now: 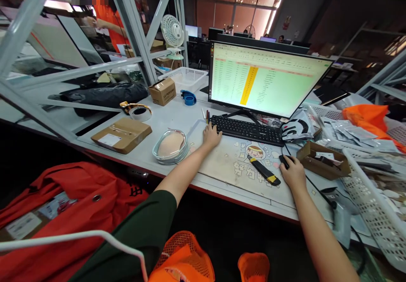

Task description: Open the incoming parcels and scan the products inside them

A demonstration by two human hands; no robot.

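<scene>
My left hand (211,135) rests on the desk mat (228,159) at the left end of the black keyboard (247,130), fingers curled loosely with nothing in them. My right hand (293,172) lies over a black mouse (283,160) and grips it. A black and yellow utility knife (264,171) lies on the mat between my hands. The monitor (264,79) behind the keyboard shows a green spreadsheet with a yellow column.
Left of the mat lie a clear tape roll (171,146), a flat cardboard parcel (122,135), another tape roll (139,111) and a small box (162,91). A white basket (377,206), a brown tray (323,159) and a barcode scanner (341,214) stand right. A person in orange (109,17) works behind the shelving.
</scene>
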